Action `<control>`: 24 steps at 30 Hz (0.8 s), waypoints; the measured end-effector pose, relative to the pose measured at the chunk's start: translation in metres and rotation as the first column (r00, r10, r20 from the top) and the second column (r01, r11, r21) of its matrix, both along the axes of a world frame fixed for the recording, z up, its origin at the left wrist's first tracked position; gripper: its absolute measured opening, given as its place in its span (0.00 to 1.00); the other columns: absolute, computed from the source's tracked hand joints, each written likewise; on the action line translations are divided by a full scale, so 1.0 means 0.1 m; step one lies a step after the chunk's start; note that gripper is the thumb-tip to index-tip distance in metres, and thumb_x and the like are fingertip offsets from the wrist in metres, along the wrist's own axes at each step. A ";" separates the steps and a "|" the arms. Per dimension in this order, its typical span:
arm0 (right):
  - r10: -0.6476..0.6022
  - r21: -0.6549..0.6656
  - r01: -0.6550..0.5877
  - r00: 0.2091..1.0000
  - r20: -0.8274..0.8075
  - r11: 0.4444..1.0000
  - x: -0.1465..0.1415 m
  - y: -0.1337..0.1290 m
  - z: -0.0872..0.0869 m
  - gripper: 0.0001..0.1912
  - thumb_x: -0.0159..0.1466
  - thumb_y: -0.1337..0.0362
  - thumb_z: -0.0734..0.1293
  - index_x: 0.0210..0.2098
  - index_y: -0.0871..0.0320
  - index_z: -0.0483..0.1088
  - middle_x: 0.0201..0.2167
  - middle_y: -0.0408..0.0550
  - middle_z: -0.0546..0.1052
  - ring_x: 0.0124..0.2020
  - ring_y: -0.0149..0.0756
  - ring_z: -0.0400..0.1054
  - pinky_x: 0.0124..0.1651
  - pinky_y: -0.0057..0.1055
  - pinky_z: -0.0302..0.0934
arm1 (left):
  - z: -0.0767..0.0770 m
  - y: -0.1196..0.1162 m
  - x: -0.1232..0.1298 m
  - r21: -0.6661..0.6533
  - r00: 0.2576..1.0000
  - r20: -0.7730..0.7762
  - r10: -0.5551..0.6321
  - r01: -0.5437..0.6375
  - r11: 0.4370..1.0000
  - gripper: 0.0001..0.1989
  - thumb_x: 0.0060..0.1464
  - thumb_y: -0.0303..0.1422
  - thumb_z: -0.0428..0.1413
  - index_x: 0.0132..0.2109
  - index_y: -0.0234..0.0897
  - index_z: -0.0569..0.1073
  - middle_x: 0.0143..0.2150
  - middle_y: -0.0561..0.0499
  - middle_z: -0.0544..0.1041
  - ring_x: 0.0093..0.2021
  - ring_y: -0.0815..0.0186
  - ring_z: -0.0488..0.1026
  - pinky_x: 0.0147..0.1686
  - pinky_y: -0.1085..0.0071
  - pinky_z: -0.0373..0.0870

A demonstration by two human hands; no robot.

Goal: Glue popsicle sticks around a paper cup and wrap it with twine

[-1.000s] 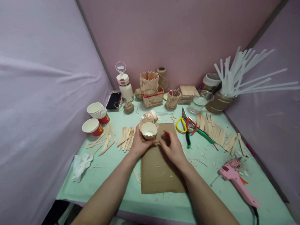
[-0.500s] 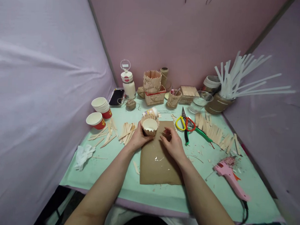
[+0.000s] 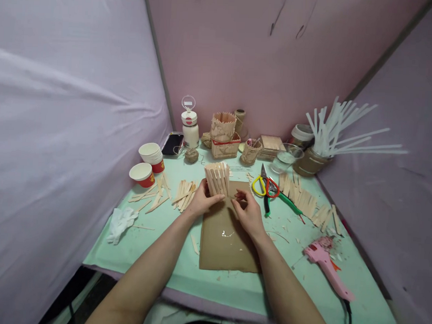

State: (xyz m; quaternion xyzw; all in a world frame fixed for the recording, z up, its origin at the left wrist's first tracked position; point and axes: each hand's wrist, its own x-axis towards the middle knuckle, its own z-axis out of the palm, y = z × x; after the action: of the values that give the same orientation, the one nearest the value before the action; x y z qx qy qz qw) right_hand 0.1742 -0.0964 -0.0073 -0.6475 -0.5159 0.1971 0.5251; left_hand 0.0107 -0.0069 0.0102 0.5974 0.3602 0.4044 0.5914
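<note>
My left hand (image 3: 204,198) is wrapped round the lower left of a cup covered with wooden sticks (image 3: 217,178), whose stick-covered side faces me. Just right of the cup is my right hand (image 3: 247,208), its fingers curled and apart, with nothing visible in them. Beneath both hands lies a brown cardboard sheet (image 3: 222,253) with a shiny smear on it. Loose wooden sticks (image 3: 183,195) lie left of the cup. Yellow and red handled scissors (image 3: 265,185) rest right of the board.
A pink glue gun (image 3: 327,269) lies at the right. Two groups of paper cups (image 3: 144,173) and a crumpled tissue (image 3: 121,224) are at the left. Along the back stand a white bottle (image 3: 191,132), stick-covered containers (image 3: 226,145), a clear bowl (image 3: 287,158) and a pot of white sticks (image 3: 311,164).
The cup in my left hand has tipped, so its stick-covered side shows instead of its white inside. My right hand stays beside it. The camera view has shifted slightly.
</note>
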 end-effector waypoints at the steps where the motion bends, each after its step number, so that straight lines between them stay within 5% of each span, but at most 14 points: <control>1: -0.002 0.010 0.002 1.000 -0.023 1.000 0.00 0.00 0.00 0.18 0.63 0.56 0.66 0.49 0.59 0.70 0.41 0.55 0.78 0.43 0.44 0.74 0.50 0.47 0.70 | 0.00 0.00 0.00 -0.012 1.000 0.012 -0.008 0.008 1.000 0.35 0.39 0.39 0.71 0.52 0.38 0.64 0.54 0.42 0.76 0.56 0.50 0.74 0.57 0.53 0.69; 6: 0.050 0.065 -0.038 0.979 -0.197 0.997 -0.03 -0.01 0.00 0.23 0.65 0.51 0.67 0.55 0.56 0.67 0.51 0.58 0.76 0.53 0.47 0.73 0.57 0.49 0.68 | -0.03 -0.06 0.03 0.050 0.995 -0.077 0.069 -0.065 0.997 0.37 0.38 0.39 0.71 0.54 0.38 0.65 0.56 0.40 0.75 0.57 0.49 0.74 0.56 0.53 0.70; 11: 0.213 0.100 -0.189 0.904 -0.371 0.977 -0.10 0.01 -0.05 0.40 0.60 0.51 0.73 0.67 0.49 0.57 0.69 0.57 0.63 0.66 0.49 0.62 0.66 0.53 0.60 | -0.08 -0.16 0.13 0.242 0.936 -0.259 0.239 -0.176 0.954 0.42 0.40 0.37 0.71 0.60 0.38 0.63 0.58 0.40 0.72 0.58 0.50 0.71 0.59 0.52 0.67; 14: 0.220 0.082 -0.204 0.896 -0.385 0.975 -0.15 0.05 -0.04 0.41 0.58 0.53 0.74 0.66 0.51 0.57 0.66 0.58 0.66 0.66 0.51 0.64 0.67 0.53 0.58 | -0.10 -0.24 0.23 0.308 0.908 -0.311 0.281 -0.183 0.934 0.43 0.38 0.38 0.72 0.60 0.38 0.63 0.57 0.41 0.71 0.59 0.49 0.70 0.59 0.51 0.66; 20: 0.017 -0.009 -0.023 0.902 -0.431 1.000 -0.19 0.13 0.02 0.37 0.49 0.55 0.78 0.55 0.55 0.64 0.51 0.55 0.78 0.53 0.53 0.73 0.56 0.51 0.67 | -0.08 -0.34 0.37 0.411 0.844 -0.419 0.335 -0.153 0.899 0.37 0.40 0.38 0.69 0.57 0.37 0.67 0.52 0.42 0.66 0.58 0.47 0.67 0.58 0.49 0.67; 24: -0.007 -0.009 0.003 0.874 -0.487 1.000 -0.16 0.15 -0.02 0.35 0.49 0.52 0.78 0.52 0.55 0.66 0.52 0.55 0.78 0.55 0.52 0.72 0.60 0.51 0.65 | -0.08 -0.37 0.36 0.437 0.840 -0.444 0.313 -0.101 0.894 0.36 0.41 0.35 0.67 0.58 0.38 0.66 0.54 0.41 0.64 0.61 0.45 0.64 0.61 0.47 0.64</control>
State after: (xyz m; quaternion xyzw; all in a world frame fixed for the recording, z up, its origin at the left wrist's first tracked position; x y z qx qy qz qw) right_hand 0.1583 -0.0812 -0.0092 -0.5805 -0.3649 0.3541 0.6360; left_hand 0.0464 -0.0436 0.0025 0.7456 0.4759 0.3616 0.2947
